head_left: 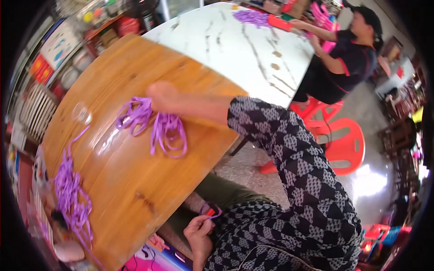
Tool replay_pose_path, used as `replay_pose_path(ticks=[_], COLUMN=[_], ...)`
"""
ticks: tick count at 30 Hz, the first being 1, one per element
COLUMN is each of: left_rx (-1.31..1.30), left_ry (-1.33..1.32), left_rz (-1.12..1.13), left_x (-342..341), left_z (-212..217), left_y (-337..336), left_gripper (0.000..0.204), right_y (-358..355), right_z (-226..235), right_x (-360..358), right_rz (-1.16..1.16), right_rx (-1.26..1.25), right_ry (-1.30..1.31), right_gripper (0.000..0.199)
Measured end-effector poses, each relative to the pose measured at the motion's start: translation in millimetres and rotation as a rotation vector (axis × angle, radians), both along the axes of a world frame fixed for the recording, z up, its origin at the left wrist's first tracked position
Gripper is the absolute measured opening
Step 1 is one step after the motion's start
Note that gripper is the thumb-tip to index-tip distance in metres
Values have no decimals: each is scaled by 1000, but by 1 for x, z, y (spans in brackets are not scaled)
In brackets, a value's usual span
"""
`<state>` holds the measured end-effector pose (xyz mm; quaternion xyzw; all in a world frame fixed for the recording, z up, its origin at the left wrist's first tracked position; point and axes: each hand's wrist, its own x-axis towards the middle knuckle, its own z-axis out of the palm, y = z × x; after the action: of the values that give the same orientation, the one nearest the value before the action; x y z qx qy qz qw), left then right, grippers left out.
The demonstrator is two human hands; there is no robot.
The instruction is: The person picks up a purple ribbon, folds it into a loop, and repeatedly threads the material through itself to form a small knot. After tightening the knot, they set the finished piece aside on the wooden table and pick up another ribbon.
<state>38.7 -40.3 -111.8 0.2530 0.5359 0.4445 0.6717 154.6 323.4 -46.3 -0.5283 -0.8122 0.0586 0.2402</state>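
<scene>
My right hand (163, 96), slightly blurred, is reached out over the wooden table with its fingers closed around a bundle of purple ribbon (169, 135). The loops hang out on both sides of the fist and rest on the tabletop. Low by my lap, my left hand (199, 230) pinches a thin purple loop with a small red piece (210, 212) on it; what kind of piece this is I cannot make out. A loose tangle of purple ribbon (72, 194) lies along the table's left edge, one strand trailing off toward the front.
The brown wooden table (117, 176) meets a white marble-patterned table (199, 36) behind it. There a co-worker (348, 54) handles a red piece beside more purple ribbon (251, 18). A red plastic chair (346, 144) stands at the right. Cluttered shelves (77, 54) line the left.
</scene>
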Motion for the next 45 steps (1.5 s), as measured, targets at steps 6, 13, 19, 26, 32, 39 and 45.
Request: replay_pose_path(ticks=[6,13,19,26,32,39,45], left_rx=[4,-8,93,137,171,105,110], left_ry=[-87,-45,-11,212,34,-58,-34], left_rz=[-73,-168,-122,-83,35,71,34], left_x=[15,28,16,9,9,8,4], left_z=[2,7,9,43,55,55,51], left_y=[12,19,12,25,26,20,16], left_gripper=[13,15,12,14,17,21,16], right_y=[108,51,-86,-258,-285,-291,-293], right_z=[107,121,29,-11,-27,-27,-31], right_x=[275,362,196,78,55,53,52], right_rz=[-588,-655,100,664,519,442,433], right_rx=[233,472,401,-118,-284,-154,-240], right_ry=[-307,-368,283,624,803,785,833], right_gripper=[30,22,16,37,29,19,16])
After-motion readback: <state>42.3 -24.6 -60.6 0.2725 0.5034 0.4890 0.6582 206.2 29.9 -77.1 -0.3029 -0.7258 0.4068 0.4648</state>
